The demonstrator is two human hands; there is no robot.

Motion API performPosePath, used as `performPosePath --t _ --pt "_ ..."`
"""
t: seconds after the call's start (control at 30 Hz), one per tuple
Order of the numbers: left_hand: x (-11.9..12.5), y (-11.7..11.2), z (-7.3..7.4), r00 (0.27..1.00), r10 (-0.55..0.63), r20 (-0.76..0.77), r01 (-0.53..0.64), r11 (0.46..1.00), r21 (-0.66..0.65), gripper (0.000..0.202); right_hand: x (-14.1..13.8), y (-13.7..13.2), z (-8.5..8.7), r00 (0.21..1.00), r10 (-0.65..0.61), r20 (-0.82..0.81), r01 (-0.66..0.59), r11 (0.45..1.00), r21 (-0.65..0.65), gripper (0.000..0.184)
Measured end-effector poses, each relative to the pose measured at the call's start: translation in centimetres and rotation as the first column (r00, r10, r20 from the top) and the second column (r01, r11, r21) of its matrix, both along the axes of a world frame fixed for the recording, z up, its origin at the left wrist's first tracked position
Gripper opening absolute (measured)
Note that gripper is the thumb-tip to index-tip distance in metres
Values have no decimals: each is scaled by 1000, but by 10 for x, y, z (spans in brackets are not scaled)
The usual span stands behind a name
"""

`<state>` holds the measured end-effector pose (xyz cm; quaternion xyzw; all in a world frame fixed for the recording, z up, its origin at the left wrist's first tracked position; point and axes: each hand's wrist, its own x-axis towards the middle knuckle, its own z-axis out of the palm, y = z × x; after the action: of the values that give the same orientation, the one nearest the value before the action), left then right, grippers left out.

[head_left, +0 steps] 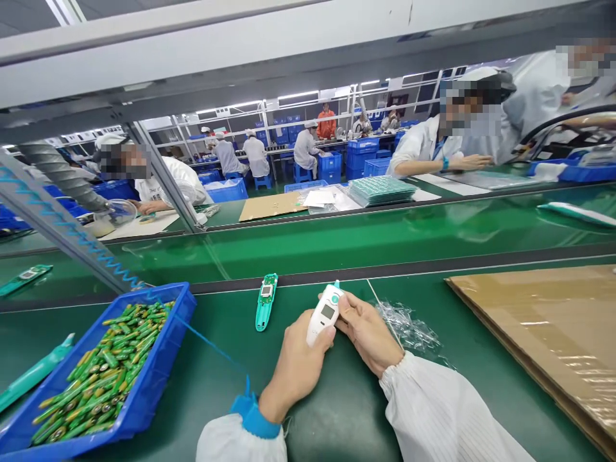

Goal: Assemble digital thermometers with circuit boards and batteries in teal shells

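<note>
White handheld thermometer (325, 312) sits just above the green bench (337, 398), the left hand (296, 369) closed on its lower end and the right hand (368, 333) gripping its side; this fingertip hold could slip, dropping it near the teal circuit assembly (266, 300).

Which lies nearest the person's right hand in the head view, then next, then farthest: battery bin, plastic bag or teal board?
1. Plastic bag, just right of the right hand.
2. Teal board, left, beyond the white device it holds.
3. Battery bin, far left.
</note>
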<state>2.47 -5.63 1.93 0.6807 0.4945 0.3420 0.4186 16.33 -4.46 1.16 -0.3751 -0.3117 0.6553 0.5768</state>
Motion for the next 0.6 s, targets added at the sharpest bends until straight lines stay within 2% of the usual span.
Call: performPosePath --t 0.07,0.13,0.2,0.23,0.27,0.33,0.37,0.43,0.47,0.5,0.57,0.6 --pt "8 -7 -3 1000 25 3 -25 994 110 33 -6 -3 0 999 26 30 -25 999 -24 53" --pt "12 -16 -3 999 6 -40 2 979 203 41 -11 -6 0 997 34 66 -28 995 -90 52" --pt "4 -24 2 991 -29 -128 59 969 241 45 -12 -7 -2 999 -1 47 8 987 -158 48" --pt "-6 -26 7 985 -1 -174 47 965 260 43 -11 -6 -3 1000 -22 10 24 982 -186 46" --pt "-22 -26 13 974 65 -218 1 957 289 38 -9 -4 -4 999 -38 -36 29 977 -211 44" --pt "-69 -23 28 908 304 -288 -180 904 387 28 -4 0 -4 991 -49 -127 16 967 -254 41" --pt "-98 -20 36 840 433 -326 -276 859 430 29 -2 1 -3 987 -45 -154 2 963 -270 40" --pt "-159 -10 52 641 623 -449 -402 770 495 32 1 2 0 981 -34 -192 -22 960 -280 40" --pt "-188 -4 59 536 638 -553 -430 770 472 31 2 2 1 977 -32 -213 -28 962 -273 41" --pt "-214 3 65 503 624 -598 -448 780 437 26 2 1 3 971 -29 -238 -36 964 -265 41" --pt "-252 15 74 495 578 -648 -468 806 362 12 1 0 7 951 -19 -307 -62 965 -253 39" --pt "-263 20 76 503 561 -658 -480 814 327 11 1 -1 9 937 -9 -348 -82 965 -248 37"
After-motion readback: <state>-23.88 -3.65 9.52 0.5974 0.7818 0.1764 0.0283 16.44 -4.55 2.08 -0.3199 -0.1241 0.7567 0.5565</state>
